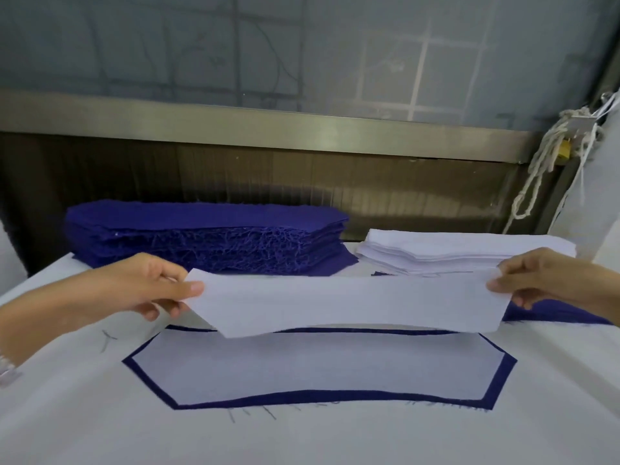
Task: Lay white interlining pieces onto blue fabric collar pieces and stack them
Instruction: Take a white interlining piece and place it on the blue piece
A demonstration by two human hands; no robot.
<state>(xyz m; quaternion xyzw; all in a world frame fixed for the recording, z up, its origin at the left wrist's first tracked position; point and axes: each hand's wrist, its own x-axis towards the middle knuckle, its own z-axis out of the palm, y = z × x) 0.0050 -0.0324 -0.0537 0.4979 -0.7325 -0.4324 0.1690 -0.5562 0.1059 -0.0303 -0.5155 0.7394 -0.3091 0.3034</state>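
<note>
Head view, from the near edge outward: the tabletop (100, 424) is covered in white cloth with faint pencil marks, and a pale wristband (6, 367) shows at the left wrist. Below and between the two hands, one blue collar piece (498, 384) lies flat. One white laid interlining piece (318, 364) rests on it, so that only a narrow blue rim shows all round. Above its far edge, the held interlining piece (352, 303) hangs in the air, stretched between the hands. The left hand (141, 286) pinches its left end, thumb on top and fingers beneath, and the right hand (543, 280) pinches its right end the same way. Under the right hand, part of a second collar piece (557, 313) lies on the cloth. Beyond the left hand sits one tall blue stack (208, 236) of collar pieces with frayed cut edges. Beyond the right hand sits one lower white stack (453, 250) of interlining, just beside the blue one. Behind the tabletop run a dark panel and a metal rail (268, 125), then a grey gridded wall (302, 45). A knotted white rope (536, 169) hangs far beyond the right hand.
</note>
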